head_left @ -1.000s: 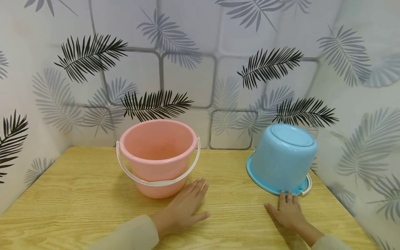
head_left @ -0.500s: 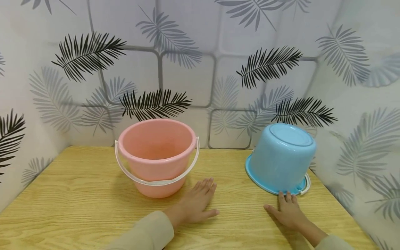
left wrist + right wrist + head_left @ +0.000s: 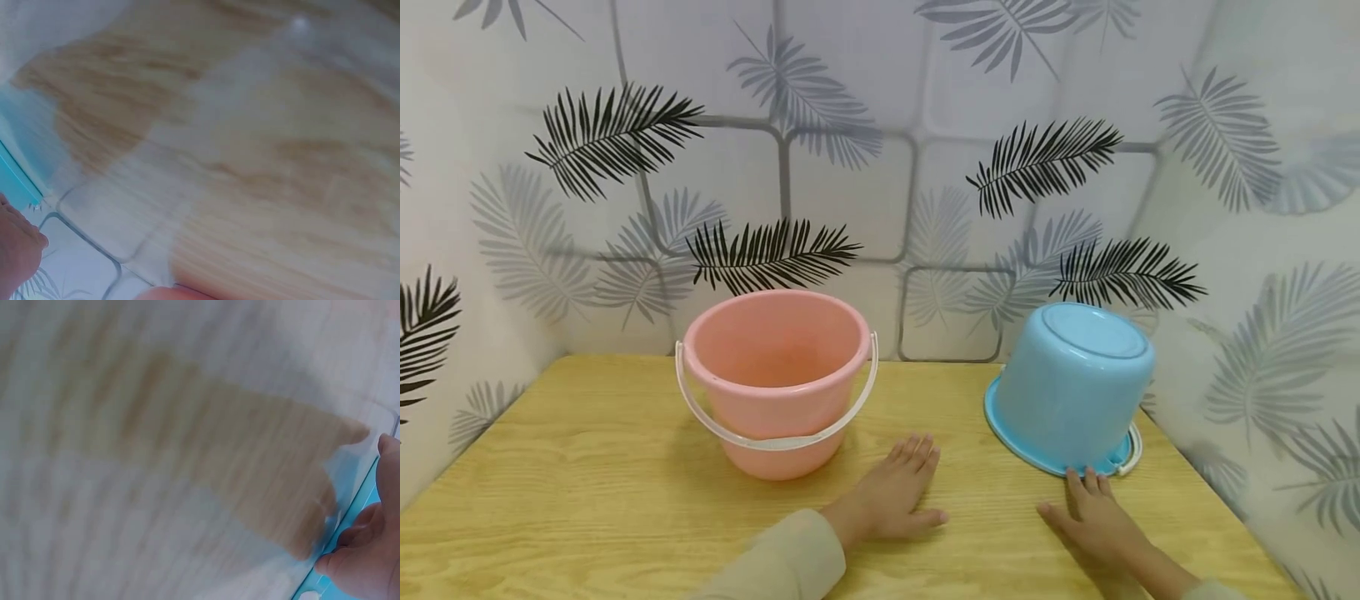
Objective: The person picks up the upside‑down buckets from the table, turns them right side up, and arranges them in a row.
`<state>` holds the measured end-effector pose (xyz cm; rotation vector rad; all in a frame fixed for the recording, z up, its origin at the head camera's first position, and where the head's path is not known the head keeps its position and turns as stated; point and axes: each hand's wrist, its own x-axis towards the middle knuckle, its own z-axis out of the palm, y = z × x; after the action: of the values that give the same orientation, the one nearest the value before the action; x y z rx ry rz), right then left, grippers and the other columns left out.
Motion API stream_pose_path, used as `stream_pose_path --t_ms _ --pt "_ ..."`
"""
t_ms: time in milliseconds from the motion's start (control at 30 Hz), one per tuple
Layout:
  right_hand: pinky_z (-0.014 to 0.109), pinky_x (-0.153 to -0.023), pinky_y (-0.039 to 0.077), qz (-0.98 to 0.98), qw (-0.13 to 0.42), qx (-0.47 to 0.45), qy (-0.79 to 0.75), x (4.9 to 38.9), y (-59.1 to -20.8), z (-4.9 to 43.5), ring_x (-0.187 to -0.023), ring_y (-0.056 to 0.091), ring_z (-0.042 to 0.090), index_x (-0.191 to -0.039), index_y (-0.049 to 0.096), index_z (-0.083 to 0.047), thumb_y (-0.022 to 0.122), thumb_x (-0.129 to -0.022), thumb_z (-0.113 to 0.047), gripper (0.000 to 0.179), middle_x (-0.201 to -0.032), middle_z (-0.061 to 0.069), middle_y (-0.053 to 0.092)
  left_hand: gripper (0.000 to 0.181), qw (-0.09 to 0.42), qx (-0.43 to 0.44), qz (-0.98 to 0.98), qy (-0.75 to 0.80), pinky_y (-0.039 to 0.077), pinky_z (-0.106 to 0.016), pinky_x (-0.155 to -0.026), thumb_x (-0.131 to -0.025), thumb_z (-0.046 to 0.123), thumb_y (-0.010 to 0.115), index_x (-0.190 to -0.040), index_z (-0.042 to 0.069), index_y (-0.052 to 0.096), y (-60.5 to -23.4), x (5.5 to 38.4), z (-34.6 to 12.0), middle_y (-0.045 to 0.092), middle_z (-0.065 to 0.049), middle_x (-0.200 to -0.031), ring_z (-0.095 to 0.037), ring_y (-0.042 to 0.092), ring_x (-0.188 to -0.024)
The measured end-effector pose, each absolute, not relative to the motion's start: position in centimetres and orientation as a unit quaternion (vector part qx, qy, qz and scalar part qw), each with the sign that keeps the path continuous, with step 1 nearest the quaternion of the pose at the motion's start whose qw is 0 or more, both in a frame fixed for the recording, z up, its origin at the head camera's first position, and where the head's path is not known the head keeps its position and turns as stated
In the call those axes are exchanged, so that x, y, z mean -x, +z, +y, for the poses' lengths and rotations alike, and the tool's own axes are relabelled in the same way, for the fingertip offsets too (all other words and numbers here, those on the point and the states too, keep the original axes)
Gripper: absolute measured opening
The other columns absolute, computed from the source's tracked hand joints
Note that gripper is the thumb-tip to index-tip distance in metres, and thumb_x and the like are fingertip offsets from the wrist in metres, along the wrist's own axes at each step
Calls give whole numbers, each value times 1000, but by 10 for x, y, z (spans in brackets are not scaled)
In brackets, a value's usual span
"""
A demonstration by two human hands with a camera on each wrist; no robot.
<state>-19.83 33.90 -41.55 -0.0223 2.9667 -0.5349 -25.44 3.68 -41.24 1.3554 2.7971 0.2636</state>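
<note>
A pink bucket (image 3: pixel 775 417) stands upright at left centre in the head view, its white handle (image 3: pixel 790 443) hanging down in front. My left hand (image 3: pixel 898 493) lies to its right, fingers straight, apart from the bucket and low over the table; part of this hand (image 3: pixel 19 253) shows in the left wrist view. On the right, a light blue bucket (image 3: pixel 1071 392) sits upside down, its rim (image 3: pixel 364 492) downward. My right hand (image 3: pixel 1099 521) reaches toward it with extended fingers, fingertips right at the near rim and the thumb spread left.
The wood-grain table (image 3: pixel 587 500) runs back to a wall (image 3: pixel 865 200) papered with leaf patterns. More papered wall stands along the left and right sides. The blue bucket's white handle (image 3: pixel 1133 450) sticks out at its lower right, near the table's right edge.
My left hand has moved rightward, away from the pink bucket toward the table's middle. The right hand stays at the blue bucket's rim, and both buckets keep their places.
</note>
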Motion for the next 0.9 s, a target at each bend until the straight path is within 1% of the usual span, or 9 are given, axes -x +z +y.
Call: stream_pose_path --t_ms 167,300,500,700,900 --pt "70 -99 22 983 58 9 -173 195 -419 341 -128 6 63 -137 21 20 44 -91 -56 91 -137 49 11 77 -4 -442 894 74 16 -43 -117 -94 54 37 -147 0 20 -413 254 45 15 -19 -154 -33 13 -144" --pt "71 -98 24 984 49 14 -170 193 -419 340 -127 7 63 -137 24 20 43 -92 -55 90 -137 49 13 78 -19 -444 894 55 16 -42 -117 -94 56 34 -147 0 19 -413 256 50 16 -18 -154 -32 14 -144" --pt "70 -97 27 985 39 24 -167 189 -420 338 -127 10 64 -136 27 19 45 -92 -53 87 -137 49 15 79 -21 -437 899 32 17 -38 -117 -94 59 32 -147 2 20 -413 256 54 17 -16 -154 -29 15 -144" --pt "69 -92 33 987 21 33 -154 186 -421 337 -126 15 63 -135 30 18 46 -92 -52 84 -136 48 18 78 -20 -438 898 39 18 -37 -117 -94 57 35 -147 1 22 -413 256 58 19 -17 -154 -29 17 -143" --pt "68 -93 34 987 17 30 -154 183 -421 336 -127 16 62 -135 31 17 47 -92 -52 83 -138 47 19 79 -6 -433 900 47 17 -37 -117 -93 57 35 -146 0 22 -412 256 63 19 -17 -154 -29 16 -144"
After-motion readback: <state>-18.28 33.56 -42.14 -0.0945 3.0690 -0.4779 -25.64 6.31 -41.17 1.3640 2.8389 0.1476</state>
